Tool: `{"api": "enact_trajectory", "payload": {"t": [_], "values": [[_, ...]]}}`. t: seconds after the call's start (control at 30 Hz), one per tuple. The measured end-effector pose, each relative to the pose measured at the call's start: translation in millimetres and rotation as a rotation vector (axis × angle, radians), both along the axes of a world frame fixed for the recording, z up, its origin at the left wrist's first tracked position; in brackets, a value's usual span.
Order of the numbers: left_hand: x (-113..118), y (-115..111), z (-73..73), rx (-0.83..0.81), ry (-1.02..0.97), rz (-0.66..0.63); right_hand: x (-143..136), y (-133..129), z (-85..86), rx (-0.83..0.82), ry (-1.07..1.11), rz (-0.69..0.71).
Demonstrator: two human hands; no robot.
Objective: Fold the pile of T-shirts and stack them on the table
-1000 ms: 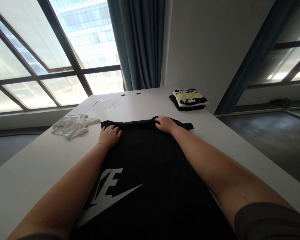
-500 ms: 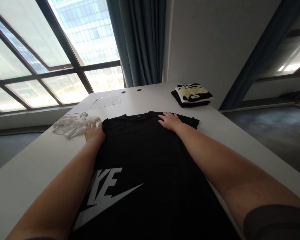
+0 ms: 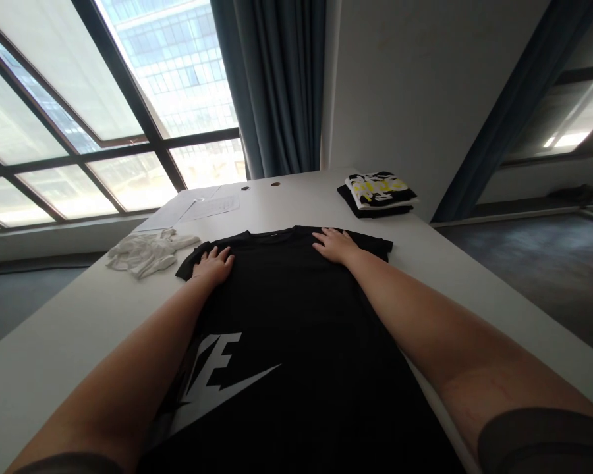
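A black T-shirt lies spread on the white table, its collar at the far side and its lower part running out of view toward me. Grey lettering and a swoosh print show on its left half, partly covered by my left forearm. My left hand rests with fingers spread on the shirt's left shoulder, beside the sleeve. On the right shoulder lies my right hand, flat, fingers apart. Both sleeves stick out past my hands.
A crumpled white cloth lies left of the shirt. Folded shirts are stacked at the back right of the table. Paper sheets lie at the back left. A dark curtain hangs behind the table's far edge.
My left hand has moved right, from the shirt's left edge onto its shoulder. The left sleeve now lies spread outward. My right hand has stayed on the right shoulder.
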State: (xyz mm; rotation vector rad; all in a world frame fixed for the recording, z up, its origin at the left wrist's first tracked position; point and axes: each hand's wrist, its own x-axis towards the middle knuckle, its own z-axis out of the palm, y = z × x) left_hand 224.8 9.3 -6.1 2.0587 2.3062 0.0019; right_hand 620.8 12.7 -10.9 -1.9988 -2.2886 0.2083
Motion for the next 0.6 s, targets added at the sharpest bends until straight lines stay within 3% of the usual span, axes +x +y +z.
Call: {"api": "enact_trajectory", "payload": {"t": [0.1, 0.17, 0.3, 0.37, 0.6], "values": [[13, 19, 9.0, 0.005, 0.026, 0.132, -2, -2, 2.9, -0.012, 0.009, -0.01], [26, 31, 10.9, 0.035, 0.054, 0.134, -2, -3, 4.8, -0.013, 0.014, -0.02], [51, 45, 1.5, 0.062, 0.073, -0.257, -1, -3, 6.5, -0.007, 0.024, -0.034], [58, 48, -4.1, 0.036, 0.054, -0.333, 1, -1, 6.4, -0.01, 0.024, -0.051], [67, 73, 6.0, -0.057, -0.037, -0.187, 2, 1, 5.6, -0.02, 0.028, -0.088]]}}
